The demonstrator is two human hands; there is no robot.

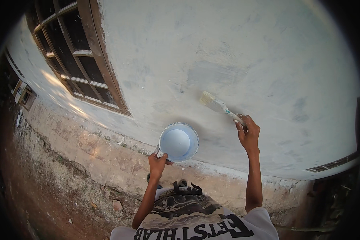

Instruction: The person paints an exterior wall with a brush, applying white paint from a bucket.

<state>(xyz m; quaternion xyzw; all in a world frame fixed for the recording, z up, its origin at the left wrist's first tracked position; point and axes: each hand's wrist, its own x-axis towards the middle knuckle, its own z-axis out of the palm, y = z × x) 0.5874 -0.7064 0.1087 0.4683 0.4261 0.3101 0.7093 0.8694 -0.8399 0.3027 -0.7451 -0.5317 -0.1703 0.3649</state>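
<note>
In my right hand (249, 131) is a paintbrush (216, 103), its handle pinched between closed fingers. Its pale bristles point up and left, close to the wall (268, 52); whether they touch it I cannot tell. The brush's metal band and handle are smeared with paint. Lower down and to the left, my left hand (159, 164) grips a round bucket (194, 149) by its near left rim. White paint (175, 143) lies in the bottom of it. Darker grey patches show through the wall's whitish coat above the brush.
A brown-framed window (94, 60) with several panes is set in the wall at the upper left. Along the wall's foot runs a worn paved ledge (108, 160), dropping to rough dirt at the lower left. A low vent grille (332, 163) sits at the right.
</note>
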